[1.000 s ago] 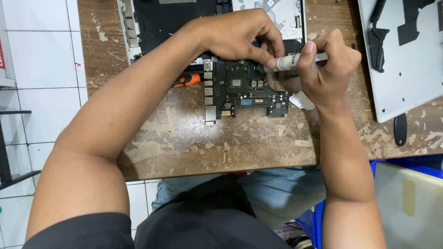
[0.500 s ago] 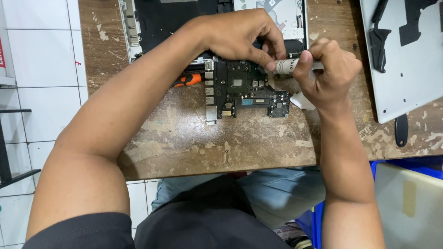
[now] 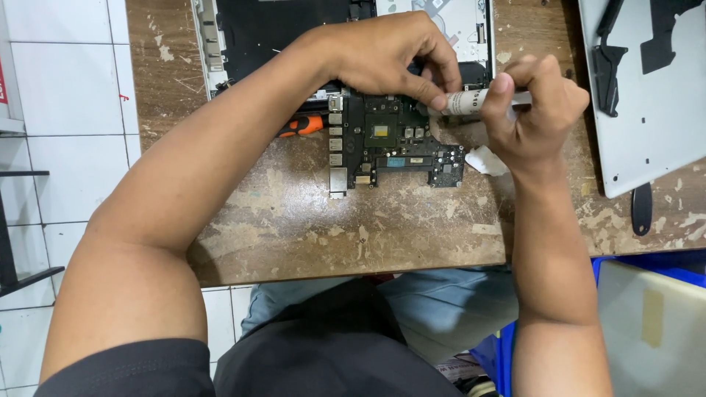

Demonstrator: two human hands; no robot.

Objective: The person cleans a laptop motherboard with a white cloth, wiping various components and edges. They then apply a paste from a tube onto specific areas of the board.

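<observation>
Right hand (image 3: 533, 110) grips slim white cylindrical tube (image 3: 471, 101).

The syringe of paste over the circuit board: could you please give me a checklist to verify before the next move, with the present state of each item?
1. Syringe held by both hands: ok; the right hand grips the body, the left hand pinches the tip end.
2. Tip end free of cap: cannot tell; the left fingertips cover it.
3. Circuit board lies flat on the wooden table: ok.
4. Central chip uncovered: ok.
5. Chip surface clean: cannot tell; too small.
6. White wipe within reach: ok; it lies beside the board, under the right hand.
</observation>
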